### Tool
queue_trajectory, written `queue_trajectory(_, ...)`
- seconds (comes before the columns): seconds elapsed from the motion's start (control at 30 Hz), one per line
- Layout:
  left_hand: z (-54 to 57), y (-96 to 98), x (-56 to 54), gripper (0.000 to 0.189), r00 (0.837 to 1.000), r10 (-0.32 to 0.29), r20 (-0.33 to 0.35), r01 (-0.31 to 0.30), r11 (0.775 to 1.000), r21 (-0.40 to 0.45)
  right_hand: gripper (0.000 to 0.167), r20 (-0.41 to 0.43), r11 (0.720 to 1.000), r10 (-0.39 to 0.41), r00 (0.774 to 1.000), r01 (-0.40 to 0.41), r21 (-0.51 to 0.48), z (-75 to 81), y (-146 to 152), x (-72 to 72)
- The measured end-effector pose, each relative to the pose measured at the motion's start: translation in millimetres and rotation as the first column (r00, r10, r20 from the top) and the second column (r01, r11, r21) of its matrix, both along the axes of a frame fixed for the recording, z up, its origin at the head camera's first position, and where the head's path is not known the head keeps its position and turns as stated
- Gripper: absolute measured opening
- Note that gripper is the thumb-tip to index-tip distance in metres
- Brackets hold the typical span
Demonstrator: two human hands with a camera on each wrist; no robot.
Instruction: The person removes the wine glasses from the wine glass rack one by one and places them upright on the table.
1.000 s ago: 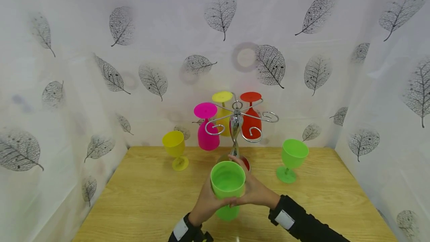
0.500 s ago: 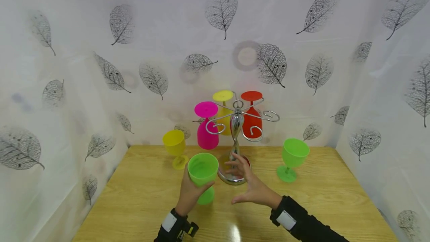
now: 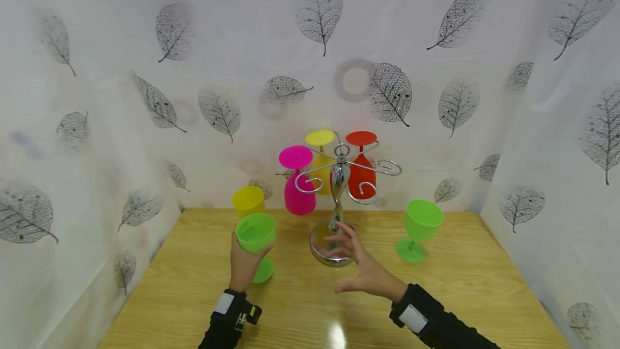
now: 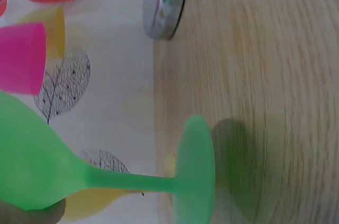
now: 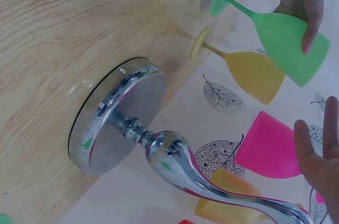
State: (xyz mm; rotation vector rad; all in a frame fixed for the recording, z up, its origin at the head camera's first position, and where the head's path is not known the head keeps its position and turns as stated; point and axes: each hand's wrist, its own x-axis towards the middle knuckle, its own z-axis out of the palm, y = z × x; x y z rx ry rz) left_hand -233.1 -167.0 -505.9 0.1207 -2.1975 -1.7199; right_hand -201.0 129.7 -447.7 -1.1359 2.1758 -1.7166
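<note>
My left hand (image 3: 242,267) grips a light green plastic goblet (image 3: 258,235) round its bowl, upright, at the left of the table. In the left wrist view, the goblet's round foot (image 4: 195,171) hangs just above the wood, its shadow beside it. My right hand (image 3: 362,269) holds nothing; its fingers are spread in front of the chrome goblet rack (image 3: 339,181). Upside down on the rack's wire arms hang a pink goblet (image 3: 298,196), a yellow goblet (image 3: 319,137) and a red goblet (image 3: 360,180).
Behind the held goblet stands another yellow goblet (image 3: 248,200), its lower part hidden in the head view. A second green goblet (image 3: 422,223) stands at the right of the wooden table (image 3: 300,316). A leaf-patterned curtain (image 3: 271,26) closes off the back and sides.
Both hands were on the green goblet; the right hand has let go and stayed near the rack. My left hand has carried the goblet leftward, in front of the standing yellow goblet.
</note>
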Motion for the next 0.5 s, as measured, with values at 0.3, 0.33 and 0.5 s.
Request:
queue_trajectory(0.3, -2.7, -19.7, -8.6, 0.086, 0.998, 0.068, -0.016, -0.068, 0.997, 0.033, 0.11, -0.027, 1.0, 0.019, 0.999, -0.02, -0.016, -1.5, 0, -2.4)
queue_trajectory(0.33, -3.3, -20.8, -9.1, 0.085, 0.997, 0.077, -0.02, -0.076, 0.996, 0.035, 0.11, -0.028, 1.0, 0.021, 0.999, -0.022, -0.016, -1.5, 1, -2.6)
queue_trajectory(0.5, -7.2, -26.0, -10.9, 0.082, 0.992, 0.114, -0.056, -0.112, 0.993, 0.039, 0.109, -0.02, 1.0, 0.017, 1.0, -0.017, -0.012, -0.8, 1, -1.9)
